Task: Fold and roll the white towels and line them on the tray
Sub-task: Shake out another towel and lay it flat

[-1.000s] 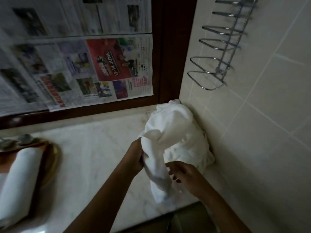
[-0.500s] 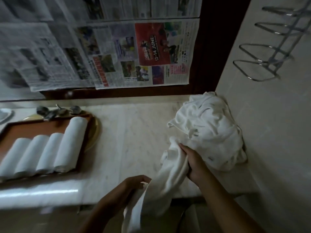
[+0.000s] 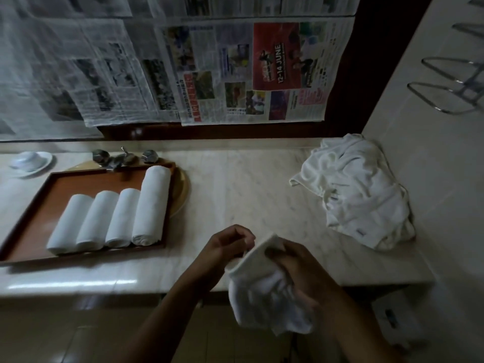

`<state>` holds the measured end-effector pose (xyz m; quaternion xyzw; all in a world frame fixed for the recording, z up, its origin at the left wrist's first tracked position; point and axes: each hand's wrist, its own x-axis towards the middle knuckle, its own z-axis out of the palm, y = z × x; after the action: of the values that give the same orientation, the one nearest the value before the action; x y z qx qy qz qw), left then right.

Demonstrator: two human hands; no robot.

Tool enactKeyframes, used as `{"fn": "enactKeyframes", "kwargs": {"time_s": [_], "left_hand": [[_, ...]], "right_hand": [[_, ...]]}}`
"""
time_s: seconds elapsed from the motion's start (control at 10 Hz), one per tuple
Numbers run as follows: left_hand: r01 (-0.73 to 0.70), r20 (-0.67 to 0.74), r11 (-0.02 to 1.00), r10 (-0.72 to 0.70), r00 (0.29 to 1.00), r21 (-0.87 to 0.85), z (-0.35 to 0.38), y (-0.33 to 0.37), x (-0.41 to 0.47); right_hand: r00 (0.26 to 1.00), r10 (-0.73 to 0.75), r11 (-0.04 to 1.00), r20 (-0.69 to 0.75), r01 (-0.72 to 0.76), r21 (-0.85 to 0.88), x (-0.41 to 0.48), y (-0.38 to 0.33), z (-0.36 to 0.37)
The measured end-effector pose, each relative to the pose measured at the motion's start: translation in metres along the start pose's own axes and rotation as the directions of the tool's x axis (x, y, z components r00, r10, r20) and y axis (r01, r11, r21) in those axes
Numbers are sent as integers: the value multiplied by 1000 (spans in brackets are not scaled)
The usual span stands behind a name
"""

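A loose white towel hangs bunched in front of the counter edge, held by both hands. My left hand pinches its upper edge from the left. My right hand grips the same edge from the right, fingers curled into the cloth. A brown tray lies on the counter at the left with several rolled white towels side by side in it. A pile of unfolded white towels sits in the right corner against the tiled wall.
The marble counter runs across the view. A white saucer and metal tap handles stand behind the tray. Newspaper sheets cover the window. A wire rack is fixed on the right wall.
The view has swung left, showing the whole tray. Both hands have pulled one towel off the pile toward me and come together on its upper edge in front of the counter.
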<state>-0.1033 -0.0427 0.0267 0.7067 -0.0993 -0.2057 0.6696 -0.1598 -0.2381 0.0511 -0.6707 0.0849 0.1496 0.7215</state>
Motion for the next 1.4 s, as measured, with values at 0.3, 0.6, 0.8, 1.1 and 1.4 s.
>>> {"fn": "enactKeyframes", "kwargs": {"time_s": [0.3, 0.6, 0.8, 1.1, 1.4], "left_hand": [[-201, 266, 912, 107, 958, 357, -12, 39, -42], [-151, 201, 709, 13, 980, 689, -113, 16, -44], [-195, 56, 807, 198, 979, 558, -139, 24, -49], [-55, -73, 683, 157, 985, 729, -178, 15, -53], [-5, -323, 765, 277, 905, 644, -160, 1, -55]], "right_hand": [[904, -325, 941, -276, 279, -192, -15, -36, 22], [801, -345, 931, -489, 225, -289, -16, -34, -3], [921, -273, 825, -279, 75, -560, -20, -14, -8], [826, -260, 928, -501, 71, -366, -10, -19, -16], [766, -385, 889, -516, 159, -429, -9, -22, 3]]}}
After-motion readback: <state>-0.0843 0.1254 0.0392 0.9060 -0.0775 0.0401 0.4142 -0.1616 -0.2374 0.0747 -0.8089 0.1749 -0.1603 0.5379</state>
